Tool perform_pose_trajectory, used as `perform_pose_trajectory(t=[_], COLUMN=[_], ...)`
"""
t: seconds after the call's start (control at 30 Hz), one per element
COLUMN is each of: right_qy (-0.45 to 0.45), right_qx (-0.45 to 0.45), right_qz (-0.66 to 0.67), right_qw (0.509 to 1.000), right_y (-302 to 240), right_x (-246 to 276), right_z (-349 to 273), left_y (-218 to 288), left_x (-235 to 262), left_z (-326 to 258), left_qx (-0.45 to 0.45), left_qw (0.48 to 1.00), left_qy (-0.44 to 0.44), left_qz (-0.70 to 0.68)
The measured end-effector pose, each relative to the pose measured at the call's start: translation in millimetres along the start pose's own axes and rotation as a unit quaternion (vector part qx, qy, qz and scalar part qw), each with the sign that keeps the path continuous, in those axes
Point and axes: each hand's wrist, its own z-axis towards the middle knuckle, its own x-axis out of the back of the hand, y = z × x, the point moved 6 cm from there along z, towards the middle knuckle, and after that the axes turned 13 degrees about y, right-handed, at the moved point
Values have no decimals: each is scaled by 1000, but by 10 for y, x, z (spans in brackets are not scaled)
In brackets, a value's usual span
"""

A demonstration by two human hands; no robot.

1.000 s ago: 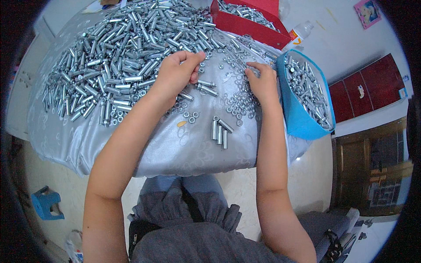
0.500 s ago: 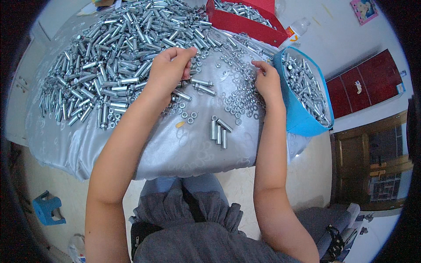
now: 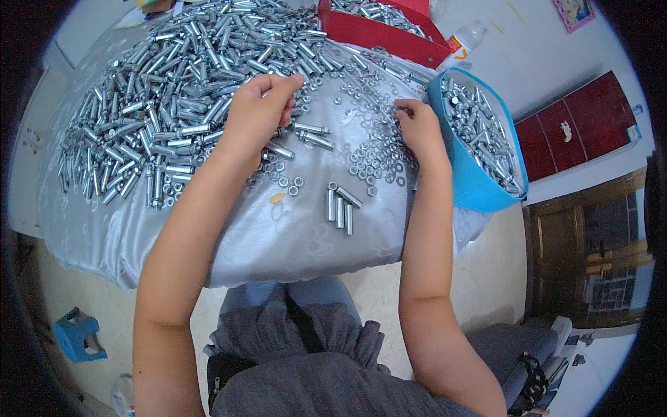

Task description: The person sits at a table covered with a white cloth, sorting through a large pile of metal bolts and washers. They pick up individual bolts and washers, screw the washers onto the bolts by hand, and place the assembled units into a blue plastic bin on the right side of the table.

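Observation:
My left hand [image 3: 258, 110] is closed at the right edge of a large heap of silvery expansion bolts [image 3: 174, 104], thumb pressed against curled fingers; whatever is in it is hidden. Over scattered small nuts and washers [image 3: 375, 156] hovers my right hand [image 3: 421, 131], its index finger and thumb drawn together. Anything between those fingertips is too small to make out. Between my forearms lie several loose metal sleeves [image 3: 340, 210]. A few bolts [image 3: 314, 135] rest just right of my left hand.
Close beside my right hand stands a blue bin [image 3: 479, 187] filled with bolts. A red box [image 3: 382, 40] with more bolts is at the back, near a plastic bottle [image 3: 467, 40]. A shiny grey tablecloth [image 3: 292, 250] covers the table. On the floor is a blue stool [image 3: 78, 336].
My right index finger has curled down toward the thumb over the washers. My left hand keeps nearly the same closed pose. The whole view has shifted slightly.

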Motion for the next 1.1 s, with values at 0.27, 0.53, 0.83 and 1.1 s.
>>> perform_pose_trajectory(t=[0.27,0.53,0.83,1.1], right_qy=[-12,-20,-98,-186], right_qx=[-48,-54,-109,-61], right_qz=[-15,-8,448,471], right_qw=[999,998,882,860], right_y=[-71,-10,-553,-861], right_x=[30,-11,29,-69], right_z=[-14,-8,-119,-303], left_y=[9,24,26,-74], left_x=[2,-15,-105,-197], left_z=[-19,-55,-132,-155], left_qx=[-15,-32,-24,-39], left_qw=[1000,998,998,996], left_qy=[4,9,-28,-73], left_qz=[23,54,46,45])
